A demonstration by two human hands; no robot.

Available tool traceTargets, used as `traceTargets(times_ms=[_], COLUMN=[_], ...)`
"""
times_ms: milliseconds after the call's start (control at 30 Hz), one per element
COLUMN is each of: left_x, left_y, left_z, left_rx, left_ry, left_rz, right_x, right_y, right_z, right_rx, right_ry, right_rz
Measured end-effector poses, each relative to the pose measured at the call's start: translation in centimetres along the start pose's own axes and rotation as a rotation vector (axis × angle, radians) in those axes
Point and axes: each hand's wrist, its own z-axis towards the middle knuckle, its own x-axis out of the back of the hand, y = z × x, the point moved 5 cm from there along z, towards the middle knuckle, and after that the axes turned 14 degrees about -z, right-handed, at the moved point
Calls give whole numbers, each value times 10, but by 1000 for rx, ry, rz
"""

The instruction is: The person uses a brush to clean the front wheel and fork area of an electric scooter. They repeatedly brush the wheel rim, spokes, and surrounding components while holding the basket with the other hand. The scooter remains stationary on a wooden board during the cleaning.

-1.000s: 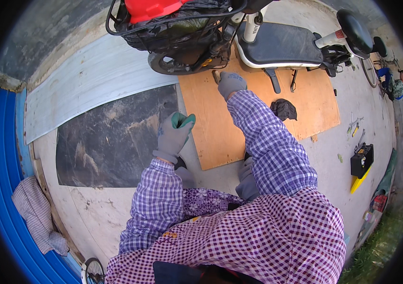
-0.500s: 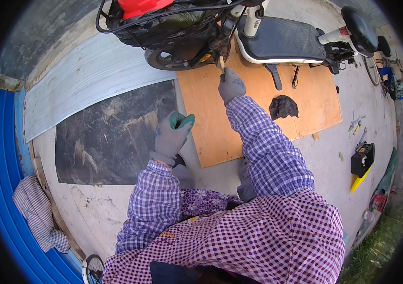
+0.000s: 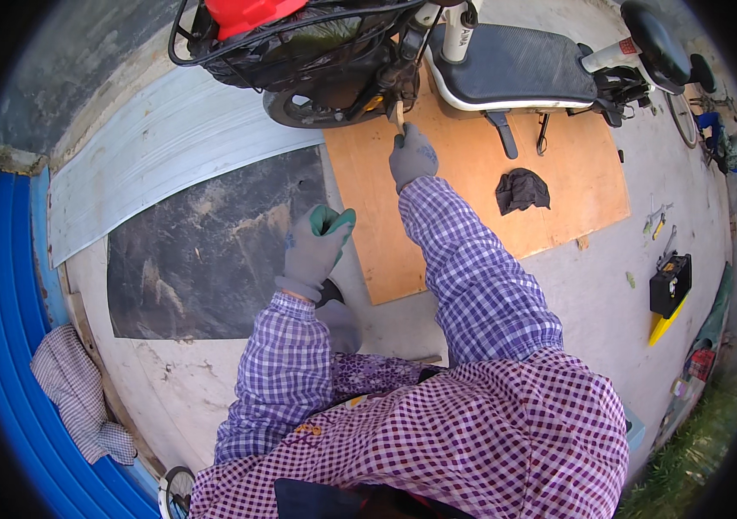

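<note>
A grey glove covers my right hand (image 3: 413, 157), which is closed round a tan wooden-handled tool (image 3: 399, 115). The tool's far end meets the dark, dirty front fork (image 3: 390, 82) of a white electric scooter (image 3: 520, 65), just beside the front wheel (image 3: 299, 111); its tip cannot be made out. My left hand (image 3: 316, 246), in a grey glove with a green palm, hovers over the edge of a black mat (image 3: 204, 251). Its fingers are curled into a loose fist, and nothing shows in them.
Under the scooter lies an orange wooden board (image 3: 472, 208) with a crumpled black cloth (image 3: 522, 190) on it. To the right are a black toolbox (image 3: 670, 285) and loose wrenches (image 3: 658, 221). A checked garment (image 3: 74, 389) hangs over blue corrugated metal (image 3: 5, 346). Someone crouches at far right.
My right hand has shifted slightly left and nearer me, still on the tool at the fork. The left hand stays put. The view has turned a little.
</note>
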Motion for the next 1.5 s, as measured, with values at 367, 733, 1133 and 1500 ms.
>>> traceTargets(times_ms=[367,733,1133,1500], left_x=[-1,-5,-7,-5], left_y=[4,3,2,3], left_z=[-2,-2,0,-2], left_rx=[24,63,41,46], left_ry=[8,25,1,13], left_rz=[50,18,68,39], right_x=[-6,4,7,-2], right_y=[3,8,3,-11], right_z=[-30,-15,-14,1], right_rx=[-84,-110,-146,-162], right_ry=[90,287,66,-107], right_rz=[231,310,184,191])
